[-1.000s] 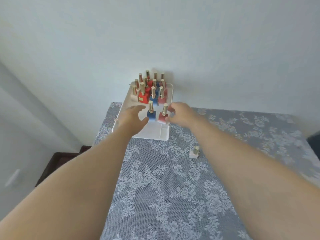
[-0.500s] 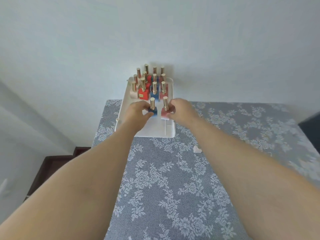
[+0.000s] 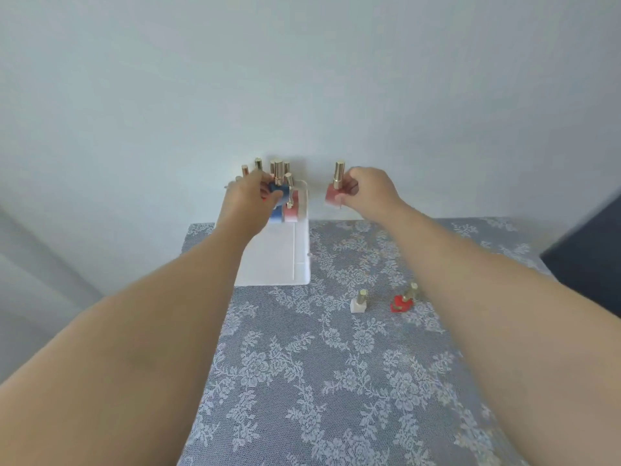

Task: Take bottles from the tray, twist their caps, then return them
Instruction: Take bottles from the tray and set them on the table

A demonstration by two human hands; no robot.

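A white tray (image 3: 274,260) lies at the table's far left, with several gold-capped bottles (image 3: 290,210) crowded at its far end. My left hand (image 3: 247,196) holds a blue bottle (image 3: 279,190) lifted above the tray's far end. My right hand (image 3: 368,188) holds a pink-red bottle (image 3: 333,196) with a gold cap in the air, to the right of the tray. The left hand hides part of the bottles behind it.
A small white bottle (image 3: 358,302) stands on the grey lace tablecloth (image 3: 336,381), and a red bottle (image 3: 403,300) stands tilted just right of it, beside my right forearm. A pale wall rises behind the table. A dark object (image 3: 588,247) sits at the right edge.
Both hands closed on the two front bottles and lifted them off the tray. The right hand carried the pink-red one to the right. The view has tilted.
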